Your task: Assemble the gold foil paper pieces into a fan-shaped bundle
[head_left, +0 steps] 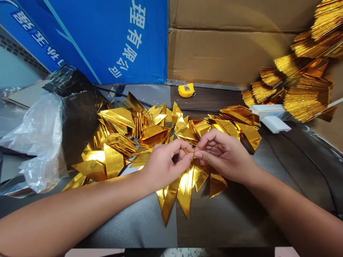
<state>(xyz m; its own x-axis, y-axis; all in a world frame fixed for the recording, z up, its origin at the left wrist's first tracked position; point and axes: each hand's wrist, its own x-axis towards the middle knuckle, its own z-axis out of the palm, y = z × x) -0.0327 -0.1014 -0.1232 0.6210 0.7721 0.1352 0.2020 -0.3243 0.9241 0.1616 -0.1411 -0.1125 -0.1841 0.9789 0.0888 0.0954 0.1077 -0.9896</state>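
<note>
Over the pile of gold foil paper my left hand and my right hand meet fingertip to fingertip. Both are closed in a pinch. A tiny thin bit, yellowish-brown, shows between the tips, too small to name. Directly beneath my hands, pointed folded gold foil pieces fan out toward the front of the table. More folded gold foil pieces lie heaped to the left of my left hand, and others sit behind my right hand. My fingers hide part of the pile.
Behind the pile lies a yellow tape measure. A blue printed board and a brown cardboard sheet stand at the back. At right are a white adapter with a cable and fanned gold foil. Plastic bags lie left.
</note>
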